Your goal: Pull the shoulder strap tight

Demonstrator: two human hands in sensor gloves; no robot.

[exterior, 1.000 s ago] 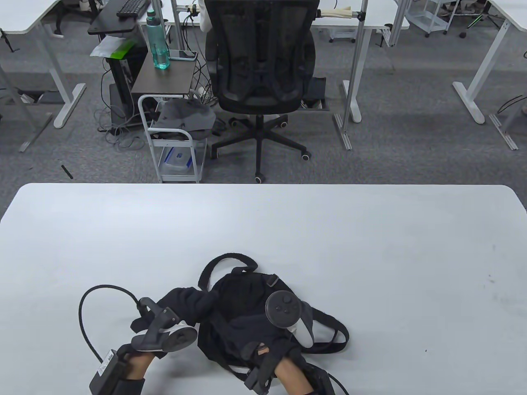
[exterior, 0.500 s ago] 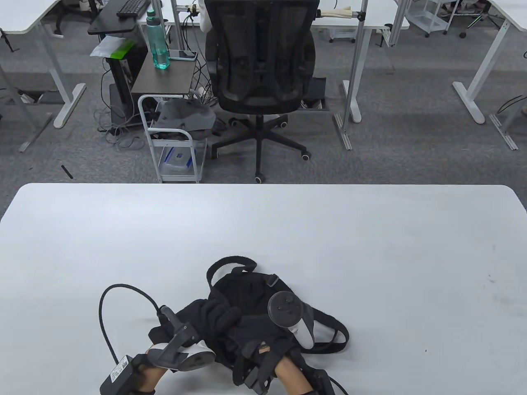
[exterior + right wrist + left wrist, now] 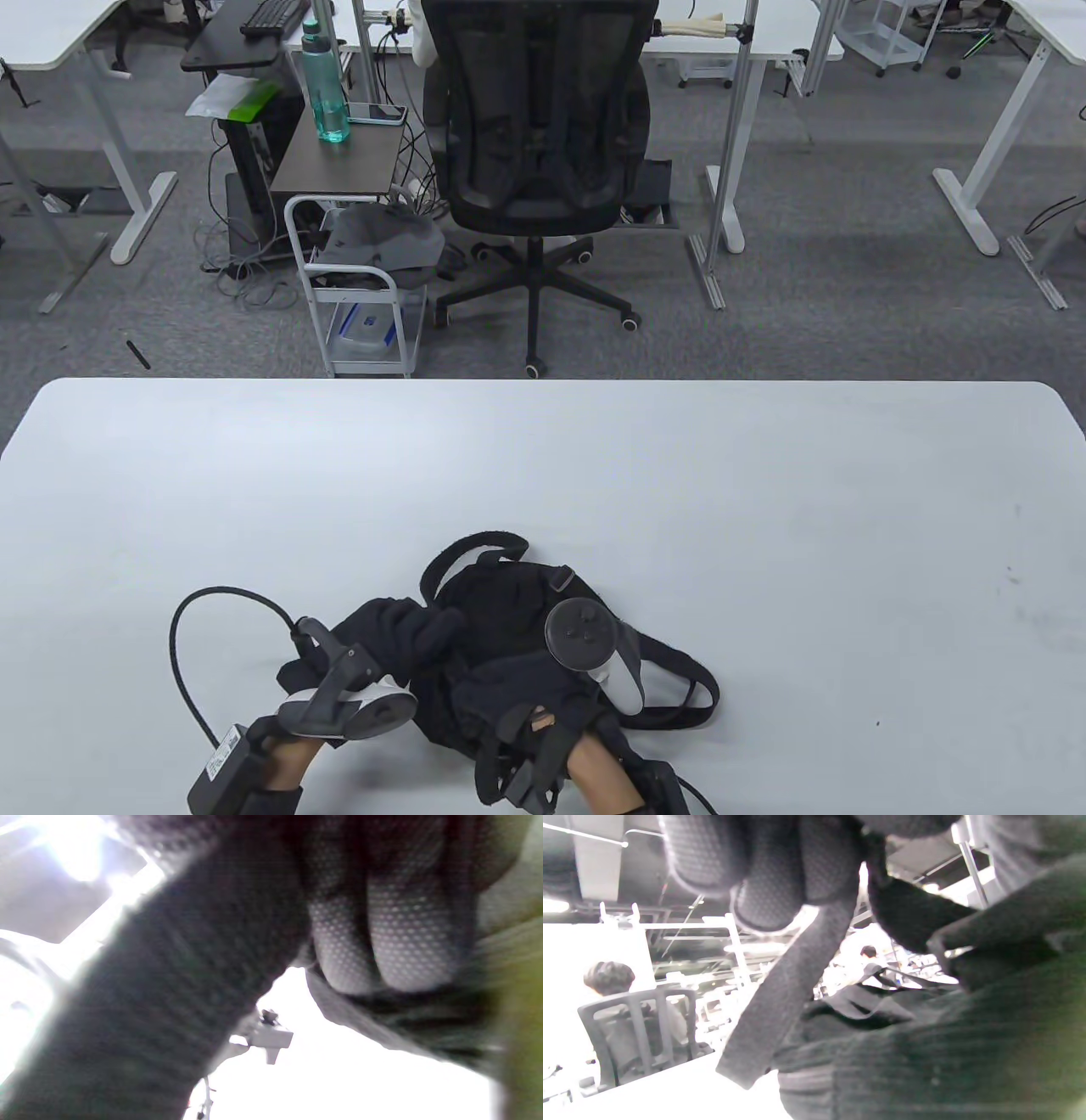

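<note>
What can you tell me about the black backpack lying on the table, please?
The black backpack is small and soft, of fabric, lying slumped near the white table's near edge. A carry loop arches at its far end; a strap loops out rightward. The left hand grips a webbing strap; the right hand presses on the bag.

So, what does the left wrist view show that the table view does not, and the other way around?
Only the left wrist view shows the gloved fingers curled round a flat webbing strap whose cut end hangs free, plus a buckle beside it.

Only the table view shows the whole layout: the black backpack on the white table, the right hand on it, and the office chair behind.

Both show the left hand at the backpack.
</note>
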